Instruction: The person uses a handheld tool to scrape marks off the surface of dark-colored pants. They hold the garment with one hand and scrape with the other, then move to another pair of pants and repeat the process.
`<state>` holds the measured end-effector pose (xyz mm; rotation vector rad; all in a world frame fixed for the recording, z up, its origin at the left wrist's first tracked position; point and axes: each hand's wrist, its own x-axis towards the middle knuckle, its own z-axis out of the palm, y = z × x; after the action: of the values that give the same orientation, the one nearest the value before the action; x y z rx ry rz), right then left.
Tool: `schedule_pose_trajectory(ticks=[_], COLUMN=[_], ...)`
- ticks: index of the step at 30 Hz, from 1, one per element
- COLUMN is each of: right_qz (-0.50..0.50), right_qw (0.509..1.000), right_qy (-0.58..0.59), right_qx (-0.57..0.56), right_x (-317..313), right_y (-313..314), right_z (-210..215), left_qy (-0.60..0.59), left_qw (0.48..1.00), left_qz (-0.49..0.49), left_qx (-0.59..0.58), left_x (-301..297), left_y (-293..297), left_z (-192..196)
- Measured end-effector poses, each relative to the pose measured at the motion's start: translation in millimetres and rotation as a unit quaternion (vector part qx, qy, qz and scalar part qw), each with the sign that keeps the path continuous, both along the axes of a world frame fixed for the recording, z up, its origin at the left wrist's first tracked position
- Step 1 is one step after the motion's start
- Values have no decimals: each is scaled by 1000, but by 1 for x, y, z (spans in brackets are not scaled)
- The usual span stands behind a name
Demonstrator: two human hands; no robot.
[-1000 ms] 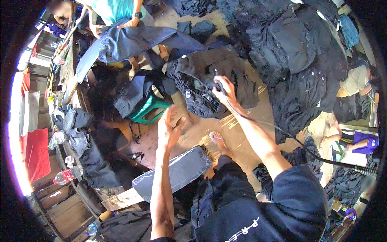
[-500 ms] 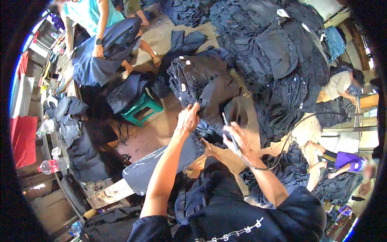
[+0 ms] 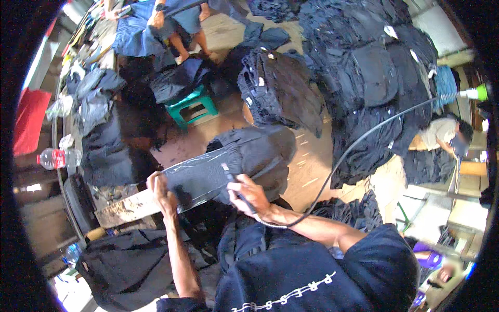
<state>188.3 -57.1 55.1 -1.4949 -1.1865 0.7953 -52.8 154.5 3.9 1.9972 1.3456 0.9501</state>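
Observation:
My right hand (image 3: pixel 250 195) is closed around a pen-shaped tool (image 3: pixel 227 172), whose pale tip rests close to a dark garment (image 3: pixel 260 148). From the tool's back end runs a black cable (image 3: pixel 347 152) with a spring sleeve. The garment is pulled over the far end of a long padded board (image 3: pixel 193 179) with a dark, shiny cover. My left hand (image 3: pixel 162 193) grips this board near the end of its padding, beside the bare wooden part (image 3: pixel 125 208). Its fingertips are partly hidden.
A dark garment pile (image 3: pixel 275 86) lies ahead, beside a green stool (image 3: pixel 192 108) with cloth on it. Huge dark clothing heaps (image 3: pixel 364 67) fill the far right. Bottles (image 3: pixel 60 158) stand at left. One person (image 3: pixel 179 31) works at far left; another (image 3: pixel 442 132) sits at right.
My left hand has come back from the pile to the board's wooden end. The garment now sleeves the board's far end. My right hand has moved left with the tool, and the view has shifted.

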Motion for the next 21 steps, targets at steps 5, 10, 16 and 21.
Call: schedule_pose_trajectory(ticks=[5,10,16,21], right_qz=[-157,-106,-43,-226], right_qw=[974,968,992,972], right_qy=[-156,-218,-114,-18], right_qx=[44,62,32,61], right_x=[20,3,1,77], right_y=[-51,-52,-54,-27], right_z=[17,9,20,45], left_qy=[-145,-12,-140,21], left_qw=[911,916,945,854], left_qz=[-86,-134,-109,20], left_qx=[-376,-378,-276,-520], left_x=[78,205,103,-51], left_y=[-48,-65,-86,-44], left_z=[10,4,31,34])
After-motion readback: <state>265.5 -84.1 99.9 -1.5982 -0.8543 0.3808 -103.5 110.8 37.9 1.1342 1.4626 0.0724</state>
